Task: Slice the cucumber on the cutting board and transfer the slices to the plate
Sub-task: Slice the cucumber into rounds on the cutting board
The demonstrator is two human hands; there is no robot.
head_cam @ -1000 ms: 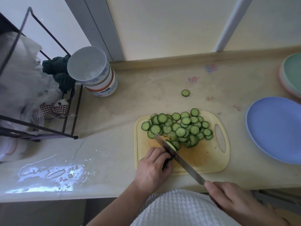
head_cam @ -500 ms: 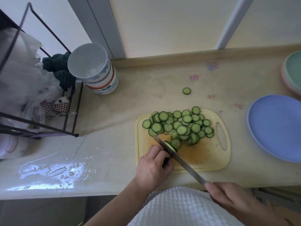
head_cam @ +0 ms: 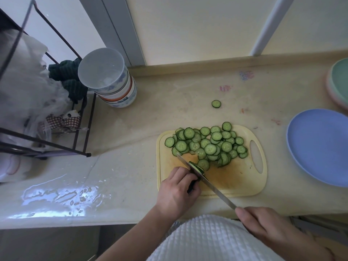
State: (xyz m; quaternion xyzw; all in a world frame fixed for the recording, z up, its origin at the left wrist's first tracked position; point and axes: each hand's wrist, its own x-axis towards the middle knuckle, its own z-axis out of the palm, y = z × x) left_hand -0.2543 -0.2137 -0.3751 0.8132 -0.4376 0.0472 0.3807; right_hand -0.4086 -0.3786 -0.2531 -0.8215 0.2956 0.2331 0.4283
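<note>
**Status: cucumber stub under the knife on the cutting board**

From my remote view through the head camera, I read the scene from left to right.

1. At far left I see a black wire rack (head_cam: pixel 82 129) holding white plastic bags and a dark green cloth. Just beside it stands a stack of bowls (head_cam: pixel 113 85).
2. A wet patch (head_cam: pixel 60 196) shines on the counter (head_cam: pixel 150 113) near its front edge.
3. The left hand (head_cam: pixel 177 193) rests on the near-left part of the yellow cutting board (head_cam: pixel 235 181). Its fingers are curled over the remaining cucumber (head_cam: pixel 196 168) stub, gripping it against the board.
4. The knife (head_cam: pixel 212 187) blade runs diagonally from the board's left side toward the counter's front edge. It stands against the cut face of the stub, touching the left fingers.
5. A pile of slices (head_cam: pixel 209 146) covers the far half of the board. One stray slice (head_cam: pixel 216 103) lies on the counter beyond the board, well apart from it.
6. The right hand (head_cam: pixel 267 228) is wrapped closed around the knife handle at the counter's front edge; the handle itself is hidden.
7. A blue plate (head_cam: pixel 320 147) sits to the right of the board and holds no slices. A green plate (head_cam: pixel 340 80) is cut off by the frame at far right.
</note>
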